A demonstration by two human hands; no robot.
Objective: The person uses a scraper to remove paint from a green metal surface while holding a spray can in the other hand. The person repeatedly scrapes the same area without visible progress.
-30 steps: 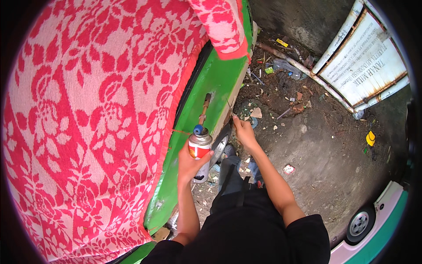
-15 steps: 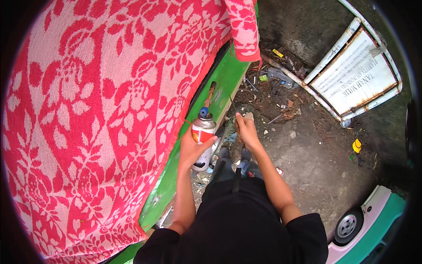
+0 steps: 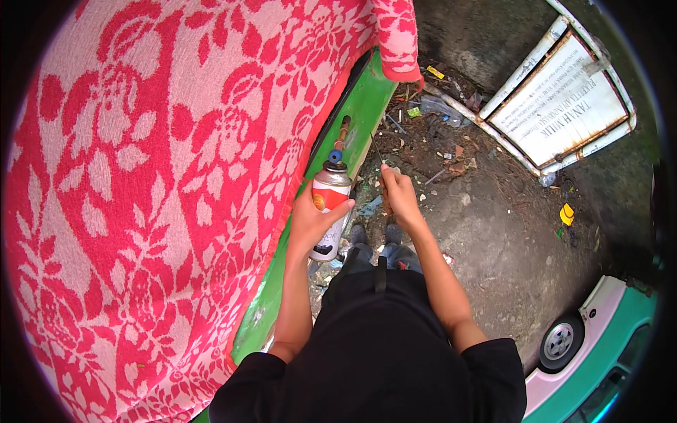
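Observation:
My left hand is wrapped round a gas canister with a red and white label, held nearly upright. A torch head with a blue knob sits on top, its coppery nozzle pointing away from me along the green panel. No flame is visible. My right hand is closed on a thin metal rod that sticks out past the fingers, its tip near the panel's edge. Part of a brownish handle shows under the fingers. The canister and rod are apart.
A red and pink floral cloth covers the surface at left, above a green panel. Litter lies on the dirt ahead. A rusty white framed sign leans at far right; a pink and green vehicle stands at lower right.
The view has shifted slightly, so the sign and cloth sit a little differently. Both hands keep their grips, the canister and rod held much as before.

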